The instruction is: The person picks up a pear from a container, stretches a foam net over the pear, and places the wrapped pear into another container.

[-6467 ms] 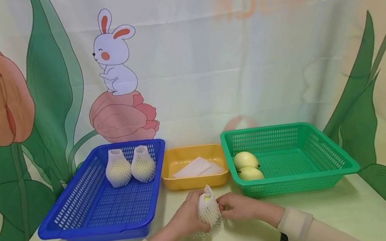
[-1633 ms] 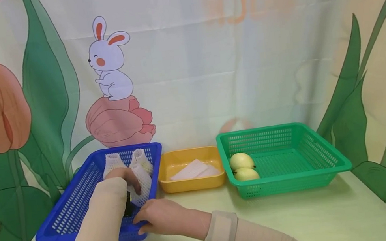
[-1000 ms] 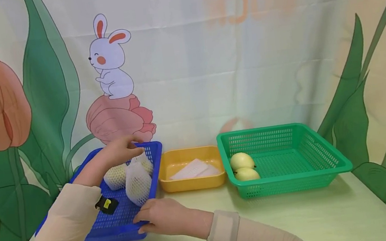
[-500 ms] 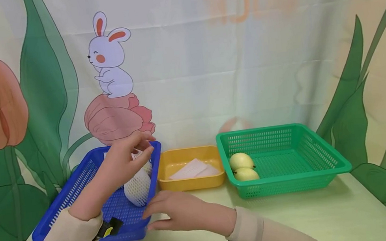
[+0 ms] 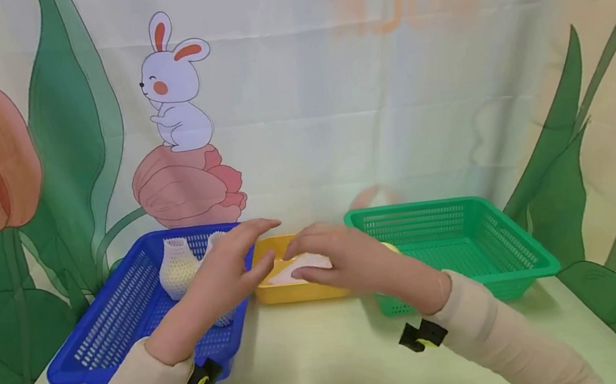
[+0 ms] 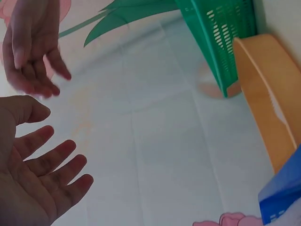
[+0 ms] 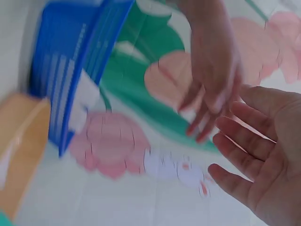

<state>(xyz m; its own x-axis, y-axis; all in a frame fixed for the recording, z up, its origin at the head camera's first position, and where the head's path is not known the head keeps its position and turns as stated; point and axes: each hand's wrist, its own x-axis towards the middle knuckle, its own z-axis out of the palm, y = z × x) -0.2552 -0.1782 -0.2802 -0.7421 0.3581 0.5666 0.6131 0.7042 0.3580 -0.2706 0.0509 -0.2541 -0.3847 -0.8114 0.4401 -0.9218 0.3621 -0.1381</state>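
Note:
My left hand (image 5: 228, 267) hovers above the right side of the blue basket (image 5: 73, 364), fingers loosely spread and holding nothing. In front of the yellow tray (image 5: 274, 294), my right hand (image 5: 349, 254) is also unladen, its fingers relaxed. Both palms show bare in the wrist views. White foam net sleeves (image 5: 283, 275) lie in the tray, partly behind the right hand. One net-wrapped pale yellow fruit (image 5: 176, 271) stands in the blue basket; two more wrapped ones are mostly hidden by my left hand and forearm.
At the right stands a green basket (image 5: 466, 281); a bare pale yellow fruit (image 5: 391, 247) peeks out there above my right wrist. The pale table (image 5: 315, 356) extends in front of the containers. A printed curtain (image 5: 300, 123) hangs behind them.
A third net-wrapped fruit went from my hands into the blue basket. Since then my left hand has let go and risen rightward; the right hand has left the basket rim and moved up to the tray.

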